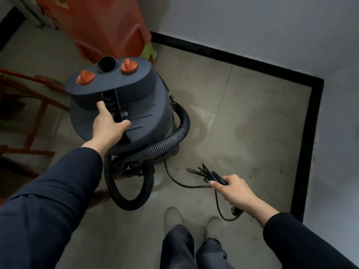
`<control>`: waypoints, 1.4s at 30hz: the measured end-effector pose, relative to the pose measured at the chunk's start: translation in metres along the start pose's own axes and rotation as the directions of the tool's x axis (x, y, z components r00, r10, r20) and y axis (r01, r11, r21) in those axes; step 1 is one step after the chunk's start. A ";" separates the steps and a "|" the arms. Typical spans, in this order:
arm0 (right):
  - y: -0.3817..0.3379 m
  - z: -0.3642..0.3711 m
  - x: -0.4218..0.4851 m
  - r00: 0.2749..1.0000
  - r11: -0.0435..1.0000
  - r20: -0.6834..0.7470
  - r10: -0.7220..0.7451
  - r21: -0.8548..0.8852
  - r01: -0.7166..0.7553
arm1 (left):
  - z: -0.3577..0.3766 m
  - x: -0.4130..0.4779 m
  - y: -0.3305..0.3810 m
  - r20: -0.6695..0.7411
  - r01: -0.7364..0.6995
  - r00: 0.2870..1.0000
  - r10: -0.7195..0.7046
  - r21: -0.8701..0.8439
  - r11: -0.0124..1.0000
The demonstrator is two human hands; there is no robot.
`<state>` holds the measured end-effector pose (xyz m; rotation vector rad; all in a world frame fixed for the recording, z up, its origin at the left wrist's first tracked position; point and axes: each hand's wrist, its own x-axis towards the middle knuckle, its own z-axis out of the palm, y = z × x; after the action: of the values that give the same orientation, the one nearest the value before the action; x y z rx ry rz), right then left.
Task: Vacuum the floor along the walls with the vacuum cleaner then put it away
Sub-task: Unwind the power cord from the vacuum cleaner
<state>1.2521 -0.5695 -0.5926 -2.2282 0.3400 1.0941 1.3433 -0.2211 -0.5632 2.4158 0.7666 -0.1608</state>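
A dark grey canister vacuum cleaner [139,105] with two orange knobs and an open round port on top stands on the tiled floor near a corner. My left hand [107,124] grips the handle on its lid. Its ribbed black hose [155,146] loops round the body and down to the floor in front. My right hand [232,189] holds a bundled coil of the black power cord [206,172]; one strand runs from it to the vacuum's base, and the plug end hangs below my wrist.
White walls with a black skirting board [312,133] form a corner to the right. An orange plastic stool stack [108,26] stands behind the vacuum. Wooden chair frames [33,117] are at the left. My feet [194,226] are on the floor below.
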 end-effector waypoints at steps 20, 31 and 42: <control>-0.013 0.000 -0.006 0.996 0.993 -0.078 -0.039 0.109 0.048 | -0.032 0.040 0.023 0.806 -0.847 0.462 0.370 0.525 -0.087; -0.014 -0.019 0.001 0.983 0.979 -0.185 0.010 0.204 0.028 | -0.048 0.067 0.031 0.861 -0.762 0.312 0.403 0.480 -0.435; -0.011 -0.042 0.015 0.913 0.873 -0.369 0.173 0.486 0.031 | -0.002 0.059 0.074 0.666 -0.719 0.561 0.491 0.686 -0.109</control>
<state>1.2928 -0.5872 -0.5799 -1.9693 0.7888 0.4883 1.4333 -0.2393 -0.5408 3.4834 -1.1228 -0.6259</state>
